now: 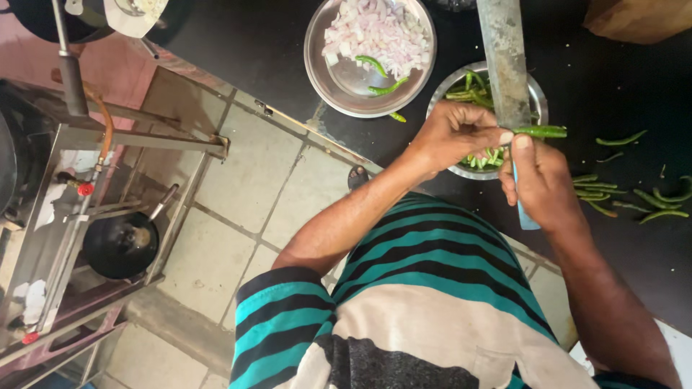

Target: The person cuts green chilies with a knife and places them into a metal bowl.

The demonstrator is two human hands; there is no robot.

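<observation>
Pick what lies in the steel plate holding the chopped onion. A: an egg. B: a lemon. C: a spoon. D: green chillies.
D: two green chillies lie beside the chopped onion in the steel plate.

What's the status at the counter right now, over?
Left hand pinching green chili against knife. Right hand gripping the knife. Bowl of cut chilies beneath. Nothing in the way.

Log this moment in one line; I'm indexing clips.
left hand: pinches long green chilli | right hand: holds big steel knife | round steel bowl beneath
</observation>
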